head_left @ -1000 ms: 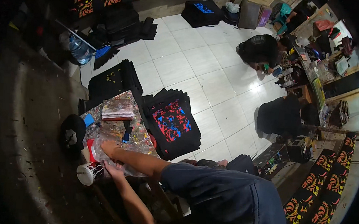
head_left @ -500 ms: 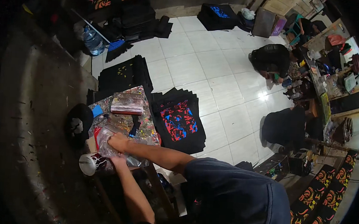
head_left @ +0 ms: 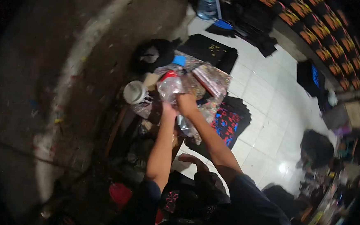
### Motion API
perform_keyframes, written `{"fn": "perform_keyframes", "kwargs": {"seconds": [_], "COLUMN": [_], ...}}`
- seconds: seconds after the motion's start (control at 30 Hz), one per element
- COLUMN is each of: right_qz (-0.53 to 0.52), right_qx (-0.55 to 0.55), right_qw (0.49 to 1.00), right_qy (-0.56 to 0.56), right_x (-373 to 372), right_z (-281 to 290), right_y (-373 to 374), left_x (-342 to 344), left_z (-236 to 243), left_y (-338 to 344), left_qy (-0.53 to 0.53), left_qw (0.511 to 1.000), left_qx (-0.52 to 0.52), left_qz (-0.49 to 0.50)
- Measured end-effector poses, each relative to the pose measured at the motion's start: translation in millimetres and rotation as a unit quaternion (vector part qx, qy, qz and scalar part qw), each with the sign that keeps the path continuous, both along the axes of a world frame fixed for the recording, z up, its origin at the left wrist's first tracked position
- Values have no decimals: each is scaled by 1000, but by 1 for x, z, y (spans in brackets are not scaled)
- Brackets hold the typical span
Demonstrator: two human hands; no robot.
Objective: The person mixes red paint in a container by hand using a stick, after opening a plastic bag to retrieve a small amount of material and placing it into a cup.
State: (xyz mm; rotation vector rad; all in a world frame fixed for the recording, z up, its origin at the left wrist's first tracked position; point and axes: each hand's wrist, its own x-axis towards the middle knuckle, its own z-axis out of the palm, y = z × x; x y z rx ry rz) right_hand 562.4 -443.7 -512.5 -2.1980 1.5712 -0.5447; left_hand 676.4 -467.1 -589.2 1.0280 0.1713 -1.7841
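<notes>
In the head view both my hands work at a crumpled clear plastic bag (head_left: 170, 87) with red at its top, on a paint-spattered tabletop (head_left: 217, 108). My left hand (head_left: 168, 110) is closed at the bag's near end. My right hand (head_left: 185, 102) is closed on the plastic just beside it; its fingertips are blurred and partly hidden. A white cup or tub (head_left: 136, 92) stands left of the bag, near a brownish piece (head_left: 151, 81). Farther back lie a blue piece (head_left: 179, 60), a paint-caked block (head_left: 208, 81) and a black bundle (head_left: 146, 57).
Stacks of black printed sheets (head_left: 230, 126) lie on the tiled floor (head_left: 267, 101) beside the table. A water jug (head_left: 207, 7) and broom (head_left: 222, 24) stand at the back. A hunched person (head_left: 316, 147) is at the right, near a cluttered bench. Rough dark ground (head_left: 45, 83) is at left.
My view has swung left, so the scene appears shifted and rotated, with motion blur. Both my hands have stayed at the plastic bag.
</notes>
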Motion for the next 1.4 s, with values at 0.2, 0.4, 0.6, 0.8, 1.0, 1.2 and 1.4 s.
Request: {"fn": "perform_keyframes", "kwargs": {"seconds": [0.2, 0.4, 0.6, 0.8, 1.0, 1.2, 1.4], "right_qz": [-59, -206, -242, -195, -148, -124, -88], "right_qx": [-94, -28, 4, 45, 146, 183, 171], "right_qw": [981, 916, 833, 832, 861, 865, 876], "right_qy": [-159, -344, -497, -517, -465, -451, -442], "right_x": [-9, -30, -90, -86, -54, -21, -54], "right_z": [30, 124, 182, 197, 198, 191, 167], "right_y": [39, 75, 90, 100, 122, 134, 105], "left_x": [-1, 48, 9, 12, 36, 53, 77], "left_z": [-75, -139, -56, 29, 111, 126, 153], "left_y": [-28, -43, 2, 107, 178, 222, 253], "left_qy": [-40, -63, -90, -138, -86, -302, -258], "left_qw": [999, 998, 991, 987, 976, 951, 954], "left_qx": [-17, 3, 35, 64, -153, -56, -97], "left_qz": [16, 16, -89, -43, -126, -40, 115]}}
